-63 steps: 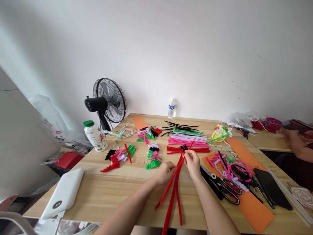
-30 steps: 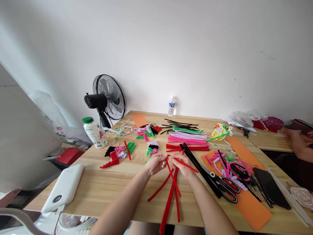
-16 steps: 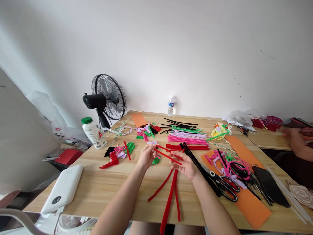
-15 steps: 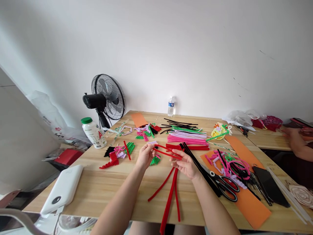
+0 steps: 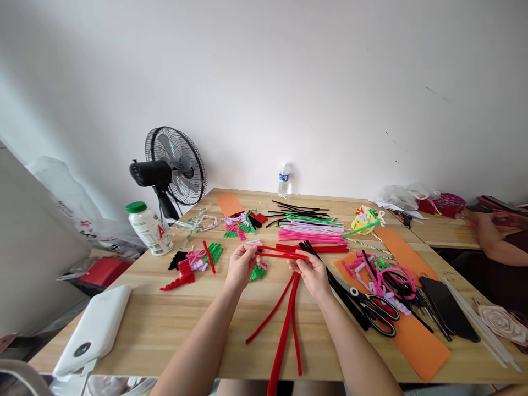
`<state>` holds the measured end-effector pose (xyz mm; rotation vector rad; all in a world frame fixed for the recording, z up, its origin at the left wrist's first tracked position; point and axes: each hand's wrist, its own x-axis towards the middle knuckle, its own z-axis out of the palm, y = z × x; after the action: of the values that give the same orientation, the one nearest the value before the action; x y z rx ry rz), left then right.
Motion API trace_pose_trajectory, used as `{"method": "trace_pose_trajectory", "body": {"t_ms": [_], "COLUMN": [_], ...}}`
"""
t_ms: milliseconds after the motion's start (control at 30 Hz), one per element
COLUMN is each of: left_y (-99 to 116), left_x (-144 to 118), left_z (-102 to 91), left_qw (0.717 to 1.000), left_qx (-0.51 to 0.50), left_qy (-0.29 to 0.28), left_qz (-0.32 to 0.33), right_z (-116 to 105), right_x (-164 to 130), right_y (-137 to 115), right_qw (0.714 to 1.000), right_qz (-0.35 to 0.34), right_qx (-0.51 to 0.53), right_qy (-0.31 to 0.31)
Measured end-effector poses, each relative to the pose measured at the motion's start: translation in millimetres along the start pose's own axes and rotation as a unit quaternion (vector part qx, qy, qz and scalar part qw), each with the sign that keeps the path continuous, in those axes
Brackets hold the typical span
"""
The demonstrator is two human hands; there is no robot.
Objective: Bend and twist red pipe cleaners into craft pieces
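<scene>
Over the middle of the wooden table (image 5: 173, 324), my left hand (image 5: 240, 265) and my right hand (image 5: 312, 271) hold a folded red pipe cleaner (image 5: 277, 252) level between them, one hand at each end. Three long red pipe cleaners (image 5: 284, 324) lie on the table below my hands, reaching the near edge. Black pipe cleaners (image 5: 330, 272) lie just right of my right hand.
Stacks of pink, lilac, green and red pipe cleaners (image 5: 311, 235) lie behind my hands. Scissors (image 5: 373, 311), orange paper (image 5: 416, 335) and a dark phone (image 5: 447, 308) are right. A bottle (image 5: 146, 228), fan (image 5: 173, 168) and white power bank (image 5: 93, 330) are left. Another person's hand (image 5: 480, 228) rests far right.
My hands let the long red bundle lie, lifted one red pipe cleaner and bent it double. Now they hold it level, the right hand closed on its end.
</scene>
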<state>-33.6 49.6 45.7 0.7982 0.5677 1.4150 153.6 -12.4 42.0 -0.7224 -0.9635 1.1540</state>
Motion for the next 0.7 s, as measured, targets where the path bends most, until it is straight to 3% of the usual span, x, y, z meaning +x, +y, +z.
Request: {"method": "trace_pose_trajectory", "body": {"t_ms": [233,400,700], "left_y": [2,-3,-5], "left_x": [-1,-4,-12], "left_z": [2.8,10.1,17.0], "left_qw": [0.999,0.989,0.994], "left_qx": [-0.041,-0.119,-0.1], "left_qy": [-0.005,0.027,0.001], "left_qz": [-0.027,-0.082,-0.045], "right_z": [3,2,-3], "right_x": [-1,2,7], "right_y": [-1,0,-1], "right_qw": [0.998,0.99,0.979], "right_qz": [-0.009,0.008,0.106], "right_qx": [-0.04,-0.022,0.065], "right_qy": [0.048,0.14,0.164]}}
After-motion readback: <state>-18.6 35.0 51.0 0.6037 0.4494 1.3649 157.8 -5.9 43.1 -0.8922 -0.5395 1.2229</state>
